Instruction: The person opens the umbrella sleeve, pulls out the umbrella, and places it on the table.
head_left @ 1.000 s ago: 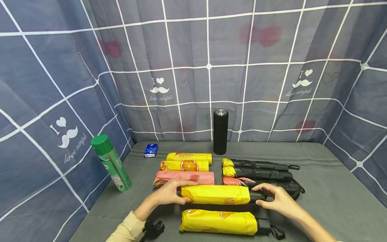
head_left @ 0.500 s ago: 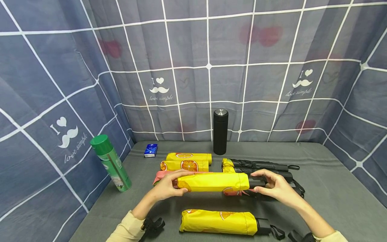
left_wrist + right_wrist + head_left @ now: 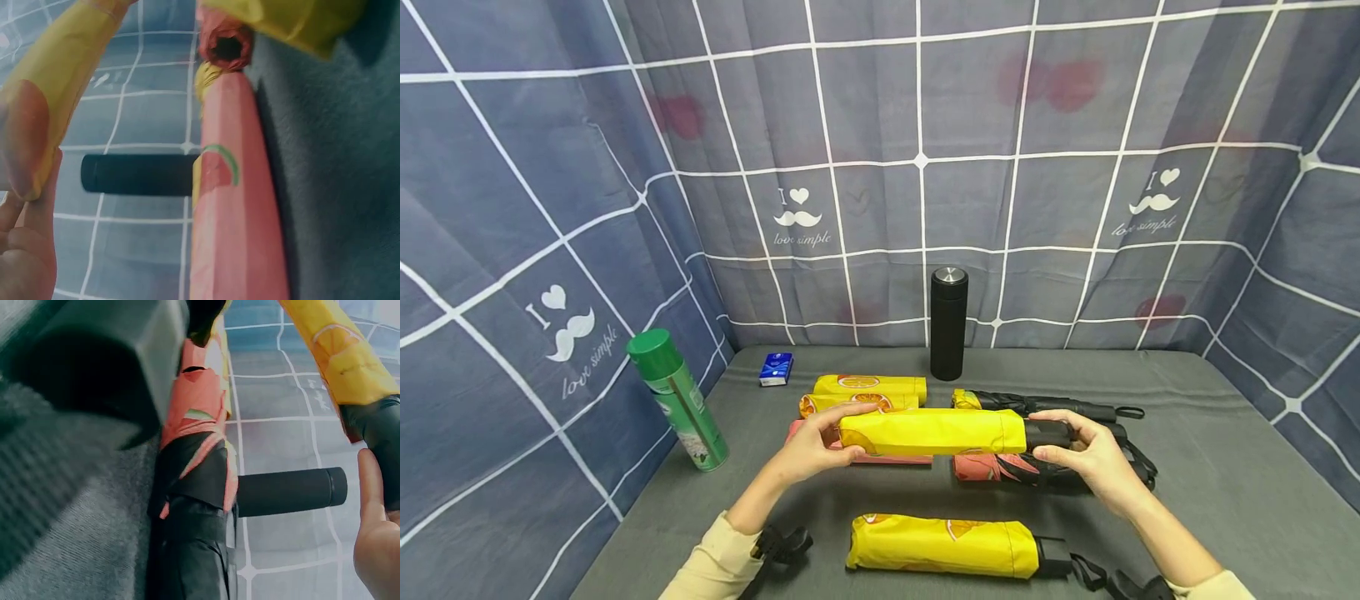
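Both hands hold a folded umbrella [image 3: 932, 431] in a yellow orange-print sleeve, level above the table. My left hand [image 3: 812, 446] grips its left end, thumb below and fingers above. My right hand [image 3: 1097, 458] grips the black handle at the other end; the right wrist view shows that handle [image 3: 384, 447] against the fingers. Under the held umbrella lie a pink sleeve [image 3: 895, 459] and a black umbrella with a pink end [image 3: 977, 467], both partly hidden. Nearer the front, another yellow-sleeved umbrella [image 3: 940, 547] lies on the table.
Yellow sleeves [image 3: 895, 385] lie behind on the left, black folded umbrellas [image 3: 1037, 404] on the right. A black thermos [image 3: 949, 325] stands near the back curtain. A green spray can [image 3: 679, 400] and a small blue packet [image 3: 776, 369] are at the left, on the grey table [image 3: 1210, 433].
The held umbrella has risen off the table and moved away toward the back, now in front of the pink sleeve. Both hands have travelled with it. The front umbrella stays put.
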`<state>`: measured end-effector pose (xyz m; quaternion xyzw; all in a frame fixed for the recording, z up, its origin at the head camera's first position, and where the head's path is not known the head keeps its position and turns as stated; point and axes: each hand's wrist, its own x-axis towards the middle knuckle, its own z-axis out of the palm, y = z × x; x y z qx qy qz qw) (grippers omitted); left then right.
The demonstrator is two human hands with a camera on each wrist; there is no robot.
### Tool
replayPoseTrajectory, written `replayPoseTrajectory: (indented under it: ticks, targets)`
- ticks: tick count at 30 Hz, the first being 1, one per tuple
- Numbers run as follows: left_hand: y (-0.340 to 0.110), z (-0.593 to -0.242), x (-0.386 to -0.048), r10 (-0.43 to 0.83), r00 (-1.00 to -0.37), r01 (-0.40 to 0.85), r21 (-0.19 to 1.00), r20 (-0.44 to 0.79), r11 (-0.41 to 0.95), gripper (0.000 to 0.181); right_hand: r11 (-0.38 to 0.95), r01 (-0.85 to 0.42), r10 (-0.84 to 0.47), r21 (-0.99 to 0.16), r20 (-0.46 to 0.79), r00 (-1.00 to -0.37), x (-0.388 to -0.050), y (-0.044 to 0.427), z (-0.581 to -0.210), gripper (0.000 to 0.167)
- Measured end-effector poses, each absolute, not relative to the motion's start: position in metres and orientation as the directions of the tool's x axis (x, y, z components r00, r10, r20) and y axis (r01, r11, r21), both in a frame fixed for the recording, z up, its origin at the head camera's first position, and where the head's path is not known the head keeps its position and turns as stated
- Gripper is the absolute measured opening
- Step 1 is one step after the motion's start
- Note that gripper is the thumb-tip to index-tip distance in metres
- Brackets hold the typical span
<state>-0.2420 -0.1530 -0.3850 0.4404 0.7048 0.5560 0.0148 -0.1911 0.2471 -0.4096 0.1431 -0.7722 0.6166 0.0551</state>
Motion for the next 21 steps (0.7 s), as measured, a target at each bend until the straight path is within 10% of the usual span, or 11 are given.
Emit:
replayPoseTrajectory:
  ticks: [12,21]
  targets:
    - [-0.185,-0.402,-0.261,0.586,-0.664,0.547,0.836,0.464,-0.043,0.045,-0.063,-0.323,-0.187,-0.944,0.329,-0.926,-0.183,0.266,-0.409,0.041]
    - [-0.205,-0.408,-0.256,0.546,-0.730,0.479,0.877,0.411,-0.020,0.036,0.044,-0.335,-0.118,-0.941,0.328,-0.937,-0.170,0.289,-0.417,0.040]
